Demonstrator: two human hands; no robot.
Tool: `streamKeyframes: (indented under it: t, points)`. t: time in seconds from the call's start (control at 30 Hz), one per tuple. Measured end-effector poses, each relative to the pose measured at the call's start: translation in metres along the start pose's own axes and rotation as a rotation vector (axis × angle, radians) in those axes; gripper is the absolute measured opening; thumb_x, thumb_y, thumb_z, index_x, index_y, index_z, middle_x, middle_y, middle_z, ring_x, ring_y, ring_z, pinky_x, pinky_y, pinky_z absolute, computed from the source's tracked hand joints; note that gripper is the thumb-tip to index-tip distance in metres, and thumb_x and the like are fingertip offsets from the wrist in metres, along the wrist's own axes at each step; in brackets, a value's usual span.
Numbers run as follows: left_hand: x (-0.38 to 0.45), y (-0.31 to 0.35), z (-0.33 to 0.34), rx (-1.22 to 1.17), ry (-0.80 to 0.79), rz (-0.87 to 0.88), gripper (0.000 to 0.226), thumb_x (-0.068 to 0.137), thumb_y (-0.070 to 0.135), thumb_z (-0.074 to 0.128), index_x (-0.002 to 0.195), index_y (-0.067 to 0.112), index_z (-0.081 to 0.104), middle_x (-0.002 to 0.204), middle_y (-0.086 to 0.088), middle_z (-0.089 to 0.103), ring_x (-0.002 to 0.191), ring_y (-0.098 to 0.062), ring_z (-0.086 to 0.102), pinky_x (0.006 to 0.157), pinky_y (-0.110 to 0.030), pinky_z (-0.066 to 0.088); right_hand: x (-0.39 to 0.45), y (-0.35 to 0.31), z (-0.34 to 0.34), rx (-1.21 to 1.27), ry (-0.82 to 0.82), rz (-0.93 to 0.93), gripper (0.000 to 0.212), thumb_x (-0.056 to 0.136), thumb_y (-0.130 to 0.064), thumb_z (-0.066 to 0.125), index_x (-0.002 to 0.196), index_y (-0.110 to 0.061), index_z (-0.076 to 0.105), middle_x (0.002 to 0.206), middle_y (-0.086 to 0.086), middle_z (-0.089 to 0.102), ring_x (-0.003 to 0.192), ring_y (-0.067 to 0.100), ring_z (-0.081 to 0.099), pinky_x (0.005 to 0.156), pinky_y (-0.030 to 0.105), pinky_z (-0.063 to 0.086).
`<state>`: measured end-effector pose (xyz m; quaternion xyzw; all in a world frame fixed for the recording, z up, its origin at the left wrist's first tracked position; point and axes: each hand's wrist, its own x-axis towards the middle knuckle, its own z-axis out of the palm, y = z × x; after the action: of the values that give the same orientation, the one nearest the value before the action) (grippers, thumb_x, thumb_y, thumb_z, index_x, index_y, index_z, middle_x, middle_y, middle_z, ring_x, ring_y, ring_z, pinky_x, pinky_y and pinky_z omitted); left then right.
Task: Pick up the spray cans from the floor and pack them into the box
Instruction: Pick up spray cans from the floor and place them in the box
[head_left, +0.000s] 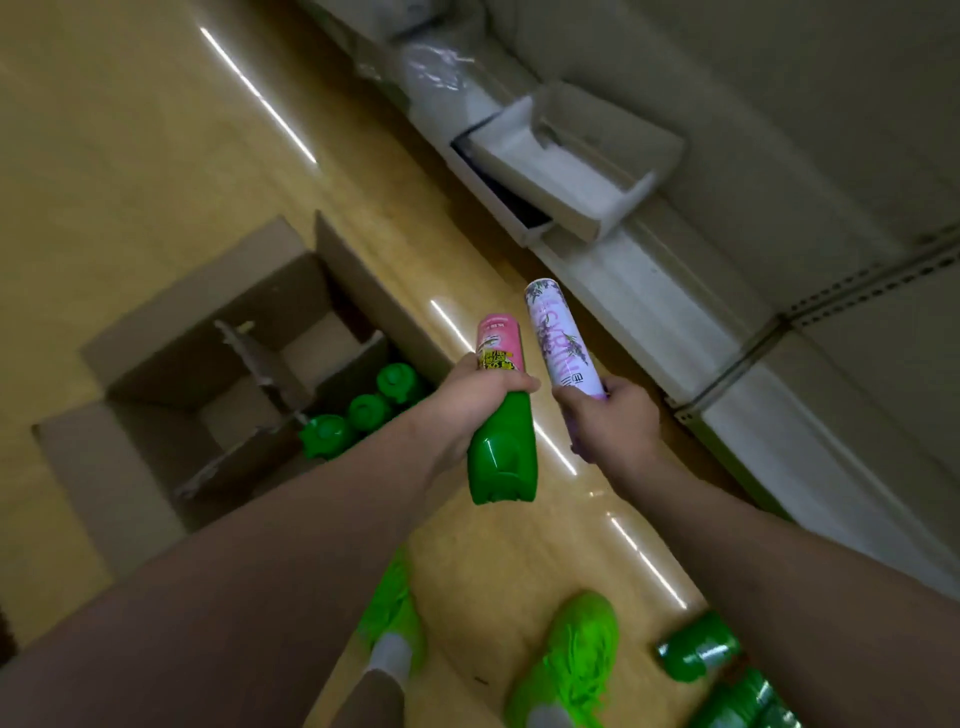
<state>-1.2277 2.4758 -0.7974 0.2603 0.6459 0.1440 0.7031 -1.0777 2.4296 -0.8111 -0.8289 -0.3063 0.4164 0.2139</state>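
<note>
My left hand (470, 402) grips a pink spray can with a green cap (501, 415), cap end toward me. My right hand (610, 421) holds a white and purple spray can (561, 340) by its lower end, its base pointing away. Both cans are in the air above the floor, to the right of the open cardboard box (171, 364). The box has cardboard dividers, and three green-capped cans (363, 410) stand in its near right row. More green cans (698, 652) lie on the floor at the lower right.
White shelving runs along the right, with a white plastic bin (566, 166) tilted out at its base. My feet in bright green shoes (569, 660) stand on the yellow floor below the hands. The box's flaps spread outward.
</note>
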Motion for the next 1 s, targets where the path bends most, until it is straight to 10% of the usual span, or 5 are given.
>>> streamKeyframes:
  t: [0.2, 0.3, 0.5, 1.0]
  points:
    - [-0.023, 0.03, -0.122, -0.092, 0.114, -0.045, 0.074, 0.067, 0.026, 0.085, 0.13, 0.01, 0.049, 0.103, -0.018, 0.068, 0.077, -0.031, 0.073, 0.059, -0.037, 0.058, -0.02, -0.08, 0.064, -0.154, -0.097, -0.18, 0.041, 0.066, -0.053, 0.069, 0.08, -0.015, 0.064, 0.065, 0.006, 0.069, 0.062, 0.03, 0.069, 0.061, 0.05, 0.059]
    - [-0.034, 0.03, -0.178, -0.106, 0.102, -0.139, 0.043, 0.082, 0.024, 0.072, 0.117, 0.001, 0.059, 0.085, -0.017, 0.07, 0.062, -0.027, 0.07, 0.054, -0.03, 0.056, -0.028, -0.104, 0.091, -0.189, -0.138, -0.217, 0.044, 0.064, -0.057, 0.068, 0.082, -0.016, 0.066, 0.063, 0.004, 0.069, 0.062, 0.028, 0.069, 0.062, 0.048, 0.06]
    - [-0.031, 0.019, -0.245, -0.037, 0.127, -0.278, 0.04, 0.076, 0.022, 0.07, 0.109, 0.0, 0.064, 0.112, -0.026, 0.07, 0.106, -0.04, 0.069, 0.098, -0.051, 0.052, -0.023, -0.127, 0.136, -0.246, -0.13, -0.249, 0.044, 0.063, -0.057, 0.067, 0.078, -0.016, 0.068, 0.063, 0.004, 0.068, 0.062, 0.029, 0.069, 0.061, 0.045, 0.06]
    - [0.09, -0.002, -0.215, -0.162, 0.063, -0.3, 0.045, 0.083, 0.021, 0.072, 0.124, 0.007, 0.061, 0.095, -0.015, 0.073, 0.07, -0.026, 0.071, 0.061, -0.035, 0.058, 0.024, -0.113, 0.175, -0.418, -0.154, -0.346, 0.033, 0.073, -0.05, 0.073, 0.086, -0.021, 0.066, 0.07, -0.004, 0.061, 0.066, 0.015, 0.058, 0.05, 0.026, 0.035]
